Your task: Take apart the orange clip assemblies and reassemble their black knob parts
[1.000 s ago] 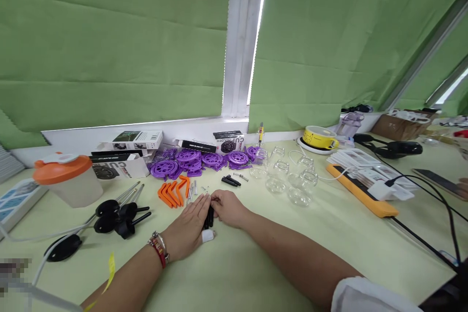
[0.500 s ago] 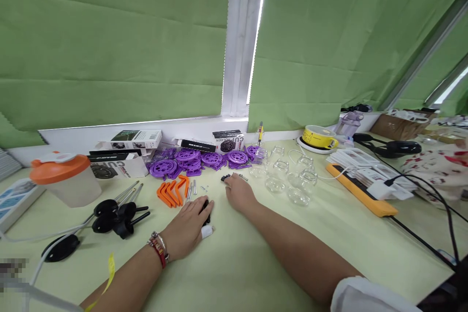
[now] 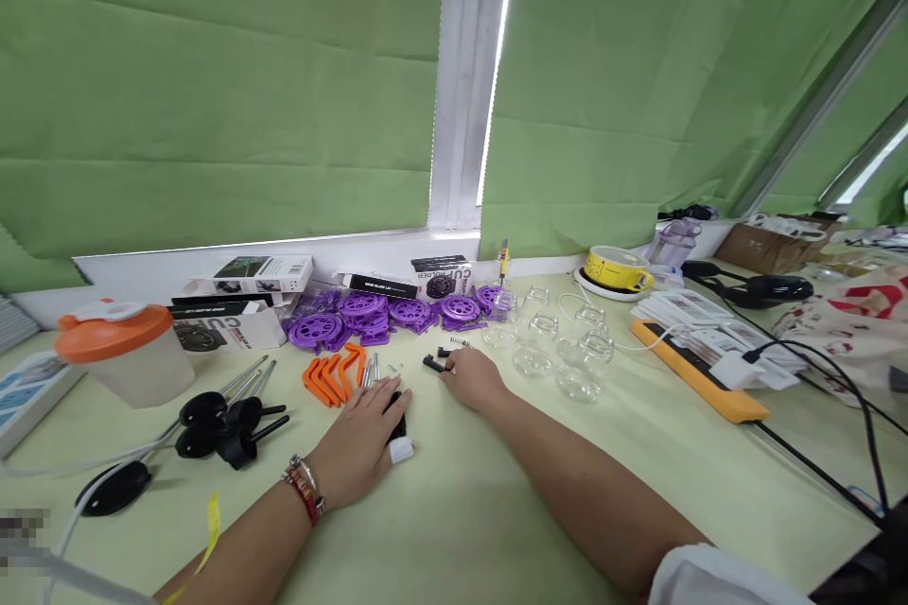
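**A:** Where are our hands on the table [image 3: 497, 510]?

**B:** Our right hand [image 3: 474, 378] is stretched forward, fingers curled down at a small black stick [image 3: 432, 363]. The stick pokes out to the left of our fingertips, its long axis running left to right. We cannot tell whether the fingers have pinched it or only touch it.

**A:** And the left hand?

**B:** Our left hand [image 3: 361, 440] lies flat, palm down, fingers loosely spread over a black part [image 3: 397, 420], pressing rather than gripping. One fingertip wears a white bandage [image 3: 401, 452].

**A:** Which hand is nearer the stick?

**B:** The right, clearly. The left sits closer to us and a little leftward.

**A:** What crowds the area?

**B:** Orange hooks [image 3: 333, 376] and metal pins [image 3: 370, 369] lie just left of the stick, purple wheels [image 3: 387, 314] beyond it, clear glass jars [image 3: 560, 350] to the right. The table toward us is bare.
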Available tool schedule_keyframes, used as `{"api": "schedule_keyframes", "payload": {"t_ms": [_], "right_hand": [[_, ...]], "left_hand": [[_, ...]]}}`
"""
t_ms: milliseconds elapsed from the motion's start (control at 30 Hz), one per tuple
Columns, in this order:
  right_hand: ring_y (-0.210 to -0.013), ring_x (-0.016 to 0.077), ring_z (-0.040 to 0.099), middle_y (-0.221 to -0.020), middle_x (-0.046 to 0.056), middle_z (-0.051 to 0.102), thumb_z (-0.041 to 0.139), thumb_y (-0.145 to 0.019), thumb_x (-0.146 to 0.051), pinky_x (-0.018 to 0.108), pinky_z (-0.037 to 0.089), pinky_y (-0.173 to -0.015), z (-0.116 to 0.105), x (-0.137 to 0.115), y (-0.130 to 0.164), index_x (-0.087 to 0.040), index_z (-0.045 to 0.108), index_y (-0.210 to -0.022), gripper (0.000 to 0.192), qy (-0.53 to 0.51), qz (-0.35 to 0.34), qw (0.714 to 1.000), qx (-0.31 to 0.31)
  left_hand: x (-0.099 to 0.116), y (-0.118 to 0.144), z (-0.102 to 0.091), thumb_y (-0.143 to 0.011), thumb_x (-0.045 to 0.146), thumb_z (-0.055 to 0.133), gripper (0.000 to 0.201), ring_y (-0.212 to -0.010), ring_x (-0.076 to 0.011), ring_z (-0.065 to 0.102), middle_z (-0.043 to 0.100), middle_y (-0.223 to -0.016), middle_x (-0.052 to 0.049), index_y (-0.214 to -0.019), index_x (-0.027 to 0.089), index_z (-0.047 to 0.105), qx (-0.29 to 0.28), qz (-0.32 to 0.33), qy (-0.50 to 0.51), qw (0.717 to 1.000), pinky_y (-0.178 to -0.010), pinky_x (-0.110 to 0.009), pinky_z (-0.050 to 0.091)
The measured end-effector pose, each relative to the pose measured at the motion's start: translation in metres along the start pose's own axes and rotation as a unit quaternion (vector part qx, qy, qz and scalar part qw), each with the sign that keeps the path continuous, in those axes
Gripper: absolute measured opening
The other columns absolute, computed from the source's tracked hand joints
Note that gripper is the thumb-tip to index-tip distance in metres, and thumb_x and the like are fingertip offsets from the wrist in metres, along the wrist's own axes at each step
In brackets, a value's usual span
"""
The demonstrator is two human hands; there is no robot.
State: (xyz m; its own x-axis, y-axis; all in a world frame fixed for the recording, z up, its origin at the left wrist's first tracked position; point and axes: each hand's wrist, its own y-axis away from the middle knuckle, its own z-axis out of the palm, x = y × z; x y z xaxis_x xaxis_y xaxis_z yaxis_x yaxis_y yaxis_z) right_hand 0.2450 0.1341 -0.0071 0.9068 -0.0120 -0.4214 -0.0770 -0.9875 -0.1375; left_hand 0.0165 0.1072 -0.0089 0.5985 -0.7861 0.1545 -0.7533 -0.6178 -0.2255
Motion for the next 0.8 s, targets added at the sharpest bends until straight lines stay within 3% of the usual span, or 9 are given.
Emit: {"api": "schedule_keyframes", "payload": {"t_ms": [133,233,367,500,600,667,733,800], "right_hand": [[-0.06,0.0134,0.051,-0.067,0.003,0.06,0.059,-0.075,-0.029,0.023,0.034,-0.052,0.001,-0.004,0.007,-0.017,0.066,-0.076,0.014,-0.15,-0.014,0.988,-0.04],[-0.057,0.0102,0.048,-0.065,0.0,0.059,0.057,-0.076,-0.028,0.021,0.036,-0.053,0.0,-0.012,0.017,-0.016,0.066,-0.082,0.015,-0.314,-0.039,0.941,-0.118],[-0.059,0.008,0.047,-0.066,-0.003,0.057,0.059,-0.073,-0.021,0.02,0.037,-0.057,-0.001,-0.021,0.028,-0.016,0.065,-0.082,0.012,-0.427,-0.099,0.871,-0.221],[-0.063,0.0087,0.05,-0.069,-0.003,0.06,0.061,-0.072,-0.02,0.021,0.04,-0.062,0.002,-0.02,0.028,-0.016,0.066,-0.083,0.012,-0.447,-0.12,0.848,-0.258],[-0.07,0.0121,0.055,-0.076,0.0,0.064,0.061,-0.074,-0.023,0.024,0.043,-0.066,0.001,-0.013,0.021,-0.017,0.067,-0.085,0.014,-0.385,-0.142,0.876,-0.254],[-0.079,0.0149,0.057,-0.086,0.003,0.065,0.057,-0.078,-0.024,0.026,0.044,-0.072,-0.002,-0.006,0.013,-0.019,0.067,-0.088,0.016,-0.3,-0.157,0.926,-0.167],[-0.088,0.0169,0.056,-0.096,0.006,0.064,0.05,-0.083,-0.022,0.029,0.041,-0.078,-0.007,0.005,0.002,-0.019,0.067,-0.093,0.02,-0.19,-0.135,0.972,-0.032],[-0.09,0.0172,0.056,-0.1,0.008,0.062,0.045,-0.087,-0.021,0.028,0.039,-0.078,-0.01,0.016,-0.009,-0.019,0.067,-0.098,0.025,-0.09,-0.075,0.992,0.043]], "left_hand": [[0.001,-0.003,-0.002,-0.086,0.037,0.043,0.058,-0.127,-0.0287,0.033,0.04,-0.137,-0.013,-0.138,0.02,0.026,0.043,-0.025,0.016,0.999,-0.104,-0.049,0.026],[0.003,-0.005,-0.004,-0.087,0.031,0.042,0.058,-0.118,-0.027,0.043,0.047,-0.129,-0.013,-0.14,0.019,0.021,0.088,-0.065,0.07,0.992,-0.098,-0.046,0.033],[0.008,-0.006,-0.008,-0.087,0.025,0.039,0.041,-0.103,-0.0235,0.051,0.058,-0.112,-0.01,-0.127,0.019,0.04,0.113,-0.077,0.156,0.978,-0.089,-0.039,0.04],[0.02,-0.007,-0.018,-0.086,0.024,0.04,0.022,-0.081,-0.0197,0.054,0.062,-0.087,-0.005,-0.1,0.02,0.057,0.097,-0.079,0.2,0.972,-0.074,-0.033,0.043],[0.025,-0.008,-0.023,-0.085,0.024,0.041,0.019,-0.079,-0.0187,0.053,0.061,-0.083,-0.004,-0.092,0.02,0.058,0.092,-0.063,0.204,0.973,-0.074,-0.032,0.041],[0.026,-0.009,-0.023,-0.085,0.024,0.041,0.018,-0.079,-0.0186,0.052,0.061,-0.084,-0.004,-0.089,0.02,0.058,0.086,-0.054,0.197,0.975,-0.076,-0.033,0.04],[0.025,-0.009,-0.022,-0.085,0.023,0.041,0.017,-0.08,-0.0186,0.052,0.06,-0.084,-0.003,-0.087,0.02,0.057,0.081,-0.048,0.188,0.978,-0.076,-0.033,0.039],[0.024,-0.009,-0.019,-0.086,0.023,0.04,0.017,-0.079,-0.0186,0.051,0.06,-0.082,-0.003,-0.086,0.02,0.057,0.076,-0.042,0.178,0.98,-0.076,-0.033,0.038]]}}
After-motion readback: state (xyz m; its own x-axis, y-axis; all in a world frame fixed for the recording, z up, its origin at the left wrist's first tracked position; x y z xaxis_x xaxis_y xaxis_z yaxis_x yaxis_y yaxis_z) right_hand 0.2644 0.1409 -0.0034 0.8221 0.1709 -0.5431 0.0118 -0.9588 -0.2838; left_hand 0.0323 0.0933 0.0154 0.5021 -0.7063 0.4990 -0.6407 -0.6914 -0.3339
